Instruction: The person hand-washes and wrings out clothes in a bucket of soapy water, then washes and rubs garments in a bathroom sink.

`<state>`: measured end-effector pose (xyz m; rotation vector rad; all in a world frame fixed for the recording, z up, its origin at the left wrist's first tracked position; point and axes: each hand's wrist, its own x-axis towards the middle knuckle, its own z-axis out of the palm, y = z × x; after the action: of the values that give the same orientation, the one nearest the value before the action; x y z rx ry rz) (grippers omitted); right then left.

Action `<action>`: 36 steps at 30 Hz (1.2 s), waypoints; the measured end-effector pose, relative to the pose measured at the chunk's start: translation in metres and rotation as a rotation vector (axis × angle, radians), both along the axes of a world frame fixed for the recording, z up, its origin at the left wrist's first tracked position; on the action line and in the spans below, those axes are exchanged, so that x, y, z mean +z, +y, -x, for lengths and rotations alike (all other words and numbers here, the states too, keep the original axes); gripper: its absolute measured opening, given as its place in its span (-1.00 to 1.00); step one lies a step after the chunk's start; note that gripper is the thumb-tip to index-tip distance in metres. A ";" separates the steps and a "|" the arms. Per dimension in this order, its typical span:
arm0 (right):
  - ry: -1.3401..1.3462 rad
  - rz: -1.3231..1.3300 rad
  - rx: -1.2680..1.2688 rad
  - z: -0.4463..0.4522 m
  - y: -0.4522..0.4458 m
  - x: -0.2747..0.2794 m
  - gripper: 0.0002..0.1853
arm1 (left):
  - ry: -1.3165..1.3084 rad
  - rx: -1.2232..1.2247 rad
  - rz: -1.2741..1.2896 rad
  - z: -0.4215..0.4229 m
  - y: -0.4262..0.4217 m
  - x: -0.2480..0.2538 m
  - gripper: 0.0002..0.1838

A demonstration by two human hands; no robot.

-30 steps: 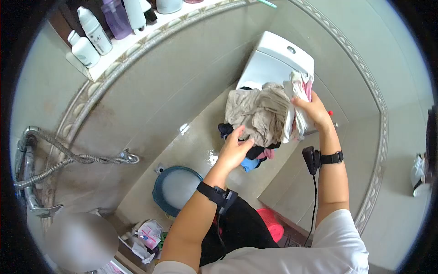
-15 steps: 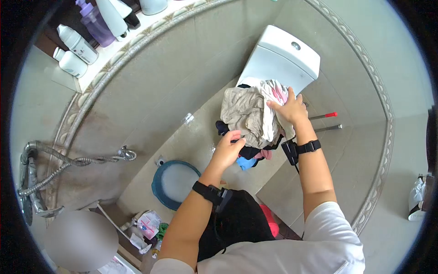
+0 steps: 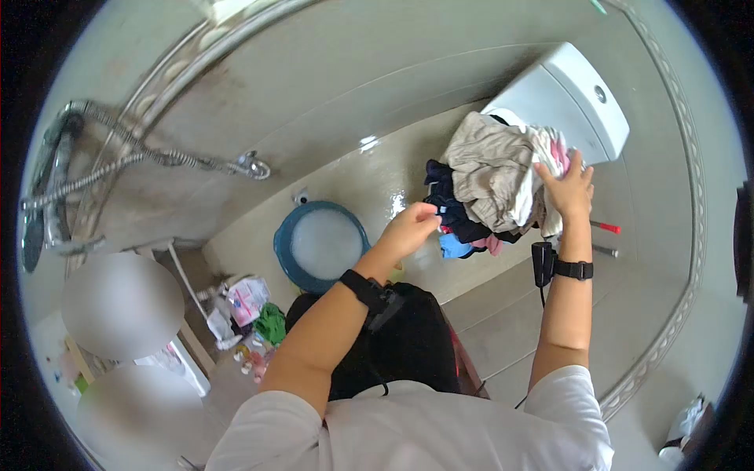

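Note:
A heap of clothes lies against the toilet, with a beige garment [image 3: 491,169] on top and a white garment with a pink patch [image 3: 542,177] beside it. My right hand [image 3: 570,188] rests on the white garment's right side, thumb and fingers spread. My left hand [image 3: 410,230] is open beside dark navy clothing [image 3: 442,184] at the heap's left side, fingers loosely curved and no cloth visible between them. Whether its fingertips touch that cloth I cannot tell. A light blue cloth [image 3: 455,246] and a pink cloth [image 3: 490,245] stick out underneath.
Left of my left hand stands a blue basin [image 3: 284,263] of cloudy, foamy water. Behind the heap is the white toilet tank [image 3: 554,94]. A shower hose [image 3: 149,161] hangs on the left wall. A red-tipped rod [image 3: 606,227] lies at right. Packaging [image 3: 248,298] sits lower left.
The view has swung, so the heap and toilet appear farther right and the basin higher. My left hand has come away from the beige garment toward the navy clothing. My right hand stays on the white garment.

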<state>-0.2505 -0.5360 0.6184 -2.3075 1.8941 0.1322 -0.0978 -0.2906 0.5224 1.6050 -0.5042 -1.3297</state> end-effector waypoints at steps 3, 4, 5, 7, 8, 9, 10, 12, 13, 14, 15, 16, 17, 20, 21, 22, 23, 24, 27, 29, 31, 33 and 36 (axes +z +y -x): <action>0.024 0.068 -0.006 0.000 -0.001 -0.004 0.07 | 0.019 0.034 -0.115 -0.014 0.049 -0.015 -0.63; 0.033 0.105 0.012 0.002 -0.003 -0.007 0.06 | 0.060 0.061 -0.142 -0.022 0.065 -0.013 -0.63; 0.043 0.145 0.026 0.004 -0.004 -0.009 0.05 | 0.035 0.084 -0.130 -0.027 0.088 -0.042 -0.62; 0.039 0.148 0.031 0.004 -0.002 -0.010 0.05 | 0.041 0.140 -0.160 -0.037 0.125 -0.065 -0.61; 0.026 0.147 0.037 0.004 -0.001 -0.008 0.04 | 0.069 0.177 -0.202 -0.042 0.138 -0.053 -0.60; 0.031 0.152 0.034 0.004 0.002 -0.006 0.04 | 0.049 0.198 -0.269 -0.048 0.153 -0.048 -0.59; 0.010 0.149 0.019 0.002 0.006 -0.003 0.04 | 0.026 0.220 -0.335 -0.053 0.164 -0.042 -0.58; -0.016 0.171 0.012 0.001 0.007 -0.002 0.04 | 0.050 0.290 -0.358 -0.057 0.179 -0.025 -0.59; -0.014 0.177 0.011 0.000 0.009 -0.002 0.04 | 0.071 0.359 -0.383 -0.059 0.185 -0.021 -0.60; -0.014 0.200 0.007 -0.001 0.011 -0.001 0.05 | 0.074 0.353 -0.378 -0.061 0.191 -0.022 -0.60; -0.013 0.222 0.001 0.000 0.011 0.000 0.05 | 0.077 0.381 -0.390 -0.063 0.195 -0.022 -0.60; -0.027 0.291 0.063 0.004 0.007 -0.008 0.06 | 0.080 0.409 -0.401 -0.062 0.196 -0.023 -0.60; -0.024 0.297 0.060 0.007 0.005 -0.009 0.06 | 0.082 0.405 -0.396 -0.060 0.196 -0.023 -0.60; -0.003 0.207 0.005 0.001 0.008 -0.004 0.06 | 0.102 0.434 -0.416 -0.057 0.193 -0.014 -0.60; -0.004 0.205 0.008 -0.001 0.010 -0.001 0.06 | 0.125 0.442 -0.391 -0.055 0.193 -0.014 -0.60; 0.004 0.196 -0.008 -0.004 0.014 0.005 0.08 | 0.149 0.453 -0.368 -0.053 0.194 -0.013 -0.61; 0.011 0.186 -0.022 -0.007 0.018 0.007 0.11 | 0.148 0.460 -0.374 -0.052 0.195 -0.012 -0.61; 0.009 0.179 -0.014 -0.006 0.018 0.006 0.11 | 0.144 0.444 -0.371 -0.051 0.197 -0.011 -0.59; -0.006 0.244 -0.005 -0.001 0.021 0.006 0.11 | 0.148 0.450 -0.417 -0.053 0.208 -0.011 -0.58; -0.092 0.385 0.025 -0.002 0.030 0.013 0.04 | 0.157 0.485 -0.466 -0.054 0.224 -0.011 -0.57; -0.192 0.499 0.168 -0.004 0.040 0.015 -0.02 | 0.175 0.565 -0.447 -0.055 0.248 -0.010 -0.58; -0.300 0.614 0.307 -0.009 0.056 0.021 -0.08 | 0.171 0.651 -0.458 -0.052 0.277 -0.009 -0.59; -0.551 0.675 0.468 -0.031 0.095 0.032 -0.33 | 0.156 0.779 -0.485 -0.046 0.310 0.007 -0.63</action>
<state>-0.2197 -0.4412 0.6507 -2.7329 1.2051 -1.1238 -0.0514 0.0194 0.5293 1.7848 0.5467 -0.9817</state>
